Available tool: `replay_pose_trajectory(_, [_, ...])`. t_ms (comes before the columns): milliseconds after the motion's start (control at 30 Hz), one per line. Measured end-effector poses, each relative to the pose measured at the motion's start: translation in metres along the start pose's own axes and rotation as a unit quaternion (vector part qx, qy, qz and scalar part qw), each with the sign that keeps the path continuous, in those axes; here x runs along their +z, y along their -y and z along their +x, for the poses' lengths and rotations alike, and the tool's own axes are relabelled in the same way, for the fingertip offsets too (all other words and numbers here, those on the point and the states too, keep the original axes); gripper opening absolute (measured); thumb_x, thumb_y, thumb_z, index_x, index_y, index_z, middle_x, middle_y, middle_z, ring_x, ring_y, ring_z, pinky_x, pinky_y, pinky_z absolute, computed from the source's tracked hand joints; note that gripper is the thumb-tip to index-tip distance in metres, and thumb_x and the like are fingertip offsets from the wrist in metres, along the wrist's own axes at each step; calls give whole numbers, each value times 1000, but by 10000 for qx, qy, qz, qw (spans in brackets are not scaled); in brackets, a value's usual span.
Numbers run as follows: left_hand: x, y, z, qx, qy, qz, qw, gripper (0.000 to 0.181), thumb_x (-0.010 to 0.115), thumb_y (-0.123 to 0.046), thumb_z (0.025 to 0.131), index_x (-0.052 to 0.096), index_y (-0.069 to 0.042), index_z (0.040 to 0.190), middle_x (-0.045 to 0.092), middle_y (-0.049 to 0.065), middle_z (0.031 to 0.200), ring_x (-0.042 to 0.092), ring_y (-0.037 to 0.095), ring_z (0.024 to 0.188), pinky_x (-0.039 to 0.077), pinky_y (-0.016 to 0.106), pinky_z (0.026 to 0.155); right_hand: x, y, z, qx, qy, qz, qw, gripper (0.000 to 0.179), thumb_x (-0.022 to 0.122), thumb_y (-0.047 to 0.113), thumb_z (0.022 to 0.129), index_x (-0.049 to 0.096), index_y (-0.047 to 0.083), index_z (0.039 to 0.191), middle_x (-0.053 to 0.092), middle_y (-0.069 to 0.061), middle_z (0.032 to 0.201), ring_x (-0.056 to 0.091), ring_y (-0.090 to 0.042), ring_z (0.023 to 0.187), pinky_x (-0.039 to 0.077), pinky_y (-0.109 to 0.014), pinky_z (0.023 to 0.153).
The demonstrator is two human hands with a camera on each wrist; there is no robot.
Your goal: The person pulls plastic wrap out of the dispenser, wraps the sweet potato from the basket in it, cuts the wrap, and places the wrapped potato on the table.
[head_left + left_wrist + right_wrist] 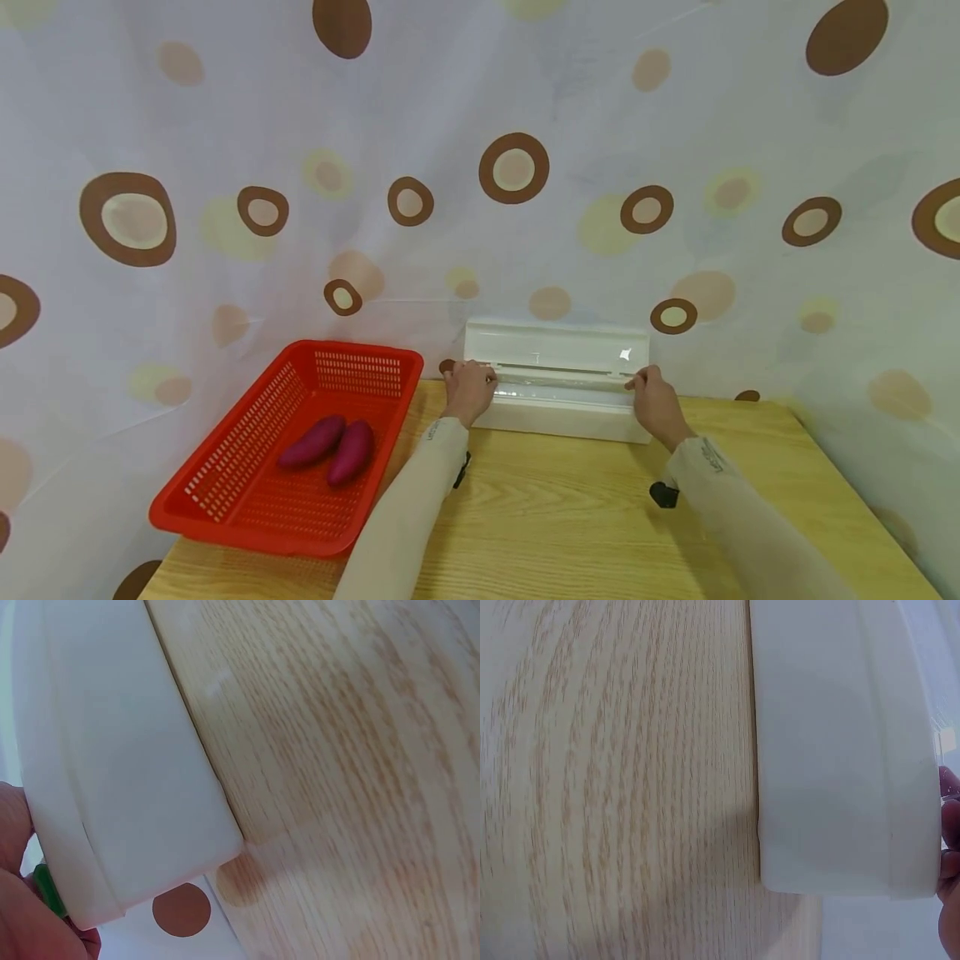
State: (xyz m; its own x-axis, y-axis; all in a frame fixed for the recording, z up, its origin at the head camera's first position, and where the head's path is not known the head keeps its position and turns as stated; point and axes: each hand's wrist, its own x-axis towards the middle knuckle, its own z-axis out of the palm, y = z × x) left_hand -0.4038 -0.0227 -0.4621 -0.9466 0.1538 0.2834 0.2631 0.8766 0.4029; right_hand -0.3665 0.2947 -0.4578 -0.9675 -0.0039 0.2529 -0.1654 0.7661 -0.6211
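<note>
A long white cling film dispenser (pixel 555 421) lies against the wall at the table's back, its lid (pixel 558 346) raised. Shiny clear cling film (pixel 562 393) shows inside along its length. At the left end my left hand (pixel 470 392) has its fingers curled over the rim, pinching the film's edge. A small green piece (pixel 49 891) shows beside those fingers in the left wrist view. My right hand (pixel 660 410) pinches the film at the opposite end. In the right wrist view its fingertips (pixel 950 825) are partly hidden behind the dispenser's wall.
On the left of the wooden table (pixel 540 517) stands a red plastic basket (pixel 217 533) holding two purple sweet potatoes (pixel 351 452). A patterned sheet (pixel 450 83) with brown and beige spots hangs close behind the dispenser. The table's right edge slopes past my right forearm.
</note>
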Motion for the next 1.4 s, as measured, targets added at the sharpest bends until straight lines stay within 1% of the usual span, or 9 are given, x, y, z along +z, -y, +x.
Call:
replay_pose_trajectory(167, [-3,-1,0,43,138,137,9998,16,62,-25,93,73,-16,99,64,1,103,51,25,97,33,39,79,3,-6,-2,-196,-178,47,9996,29,25,18,105,40,-5,112,61,-19,100,53,-22,66,41,-34,59])
replay_pose_trajectory(400, [-4,-2,4,14,538,640,9965,25,49,-25,99,66,-12,111,61,3,108,50,26,110,36,41,85,1,-6,-5,-237,-292,271,9989,28,33,16,102,47,-4,115,60,-16,94,51,-21,65,41,-33,55])
replay_pose_trajectory(533, [-5,-4,5,-5,687,568,9960,25,45,-26,101,63,-11,111,58,3,109,47,26,114,35,42,88,-1,-6,-6,-206,-244,260,9991,27,45,9,96,55,-3,119,60,-14,94,52,-21,71,44,-33,62])
replay_pose_trajectory(667, [-4,-5,6,100,695,246,9972,25,42,-27,102,59,-11,109,58,2,107,46,24,114,33,41,89,-2,-6,-4,-467,-422,-43,9980,23,54,6,93,63,-5,110,63,-15,93,57,-26,79,47,-38,68])
replay_pose_trajectory(800, [-3,-6,7,241,738,42,9970,20,42,-25,102,57,-13,107,61,-2,100,50,20,103,32,40,89,-3,-5,-3,-593,-541,-225,9965,18,56,8,93,68,-5,101,63,-15,89,56,-27,77,45,-40,67])
replay_pose_trajectory(967, [-5,-6,6,511,675,196,9962,14,51,-16,98,57,-14,111,65,-3,91,58,16,90,36,38,88,-5,-6,-5,-535,-541,-186,9969,19,56,9,94,68,-4,100,63,-13,87,54,-24,73,44,-37,65])
replay_pose_trajectory(1133, [-9,-5,3,709,764,240,9943,26,53,-13,96,63,-14,120,67,-1,109,60,17,102,40,40,88,-5,-8,-6,-471,-463,-79,9978,21,54,11,96,67,-4,103,64,-14,89,56,-25,76,46,-38,66])
replay_pose_trajectory(1233, [-9,-5,1,668,776,111,9947,22,55,-21,96,70,-15,111,67,-1,110,59,19,103,39,42,86,-5,-7,-7,-375,-462,-43,9982,22,53,13,97,67,-4,104,65,-14,89,56,-24,76,45,-38,65])
replay_pose_trajectory(1400, [-11,-10,0,271,690,-91,9972,15,62,-29,92,74,-20,89,68,-7,89,60,18,91,36,42,85,-4,2,-7,-150,-499,99,9986,23,54,13,97,66,-4,106,65,-14,90,54,-24,75,44,-35,63])
